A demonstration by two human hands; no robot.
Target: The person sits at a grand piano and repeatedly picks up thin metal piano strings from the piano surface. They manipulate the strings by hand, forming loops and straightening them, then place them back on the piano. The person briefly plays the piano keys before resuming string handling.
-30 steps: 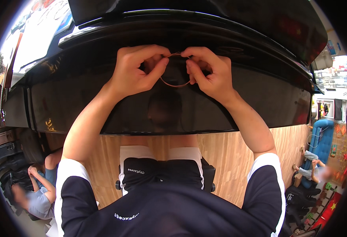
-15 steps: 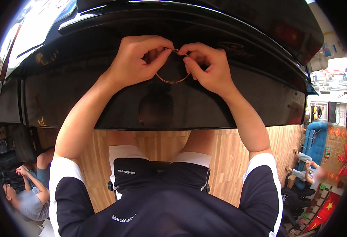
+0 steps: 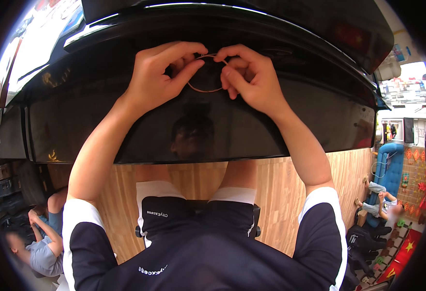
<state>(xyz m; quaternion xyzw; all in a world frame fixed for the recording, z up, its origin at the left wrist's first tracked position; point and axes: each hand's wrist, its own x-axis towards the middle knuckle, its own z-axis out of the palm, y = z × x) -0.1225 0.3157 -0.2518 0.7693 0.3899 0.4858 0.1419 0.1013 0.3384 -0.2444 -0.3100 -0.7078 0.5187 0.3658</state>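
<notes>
A thin copper-coloured wire loop (image 3: 204,91) is held up between my two hands, over a glossy black panel (image 3: 198,116). My left hand (image 3: 157,72) has the loop's upper left side between thumb and index finger. On the other side my right hand (image 3: 252,80) is closed on the loop, its index fingertip touching the top strand and its thumb lower down. Part of the loop's right side is hidden behind the right fingers. The lower curve hangs in a bow below the fingertips.
The black furniture, like a closed piano, spans the view, its front edge (image 3: 198,162) above my thighs. Wood flooring (image 3: 281,194) lies below. One person (image 3: 46,252) sits at far left, another (image 3: 382,203) near a blue sofa (image 3: 390,167) at far right.
Both hands have shifted slightly left with the wire loop. The right index finger has slid along the loop's top toward the left hand, and the left thumb and index fingertips are farther apart.
</notes>
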